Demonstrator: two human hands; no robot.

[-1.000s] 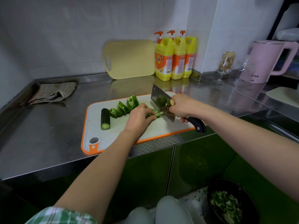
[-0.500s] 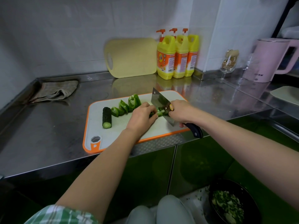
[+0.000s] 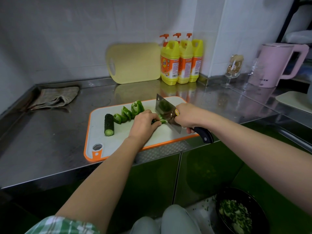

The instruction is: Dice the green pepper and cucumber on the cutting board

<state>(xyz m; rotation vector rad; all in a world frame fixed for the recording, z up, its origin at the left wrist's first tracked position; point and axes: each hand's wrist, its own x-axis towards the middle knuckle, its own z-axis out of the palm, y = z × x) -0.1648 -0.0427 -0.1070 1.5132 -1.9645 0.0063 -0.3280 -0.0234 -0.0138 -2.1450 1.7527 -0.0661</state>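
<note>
A white cutting board with an orange rim (image 3: 118, 142) lies on the steel counter. On it lie a dark cucumber piece (image 3: 109, 124) and a row of green pepper chunks (image 3: 130, 112). My left hand (image 3: 144, 124) has curled fingers holding down a green pepper strip (image 3: 162, 121) at mid-board. My right hand (image 3: 187, 117) grips a black-handled cleaver (image 3: 166, 112), whose blade stands right beside the left fingertips on the strip.
A folded cloth (image 3: 55, 97) lies at the back left. A yellow board (image 3: 134, 62) and three yellow detergent bottles (image 3: 181, 60) stand against the wall. A glass (image 3: 233, 70) and pink kettle (image 3: 276, 64) sit at the right. A black bowl of chopped greens (image 3: 239, 211) sits below.
The cleaver has dropped a little and shifted left towards my left fingertips along the pepper strip. My left hand stays on the strip.
</note>
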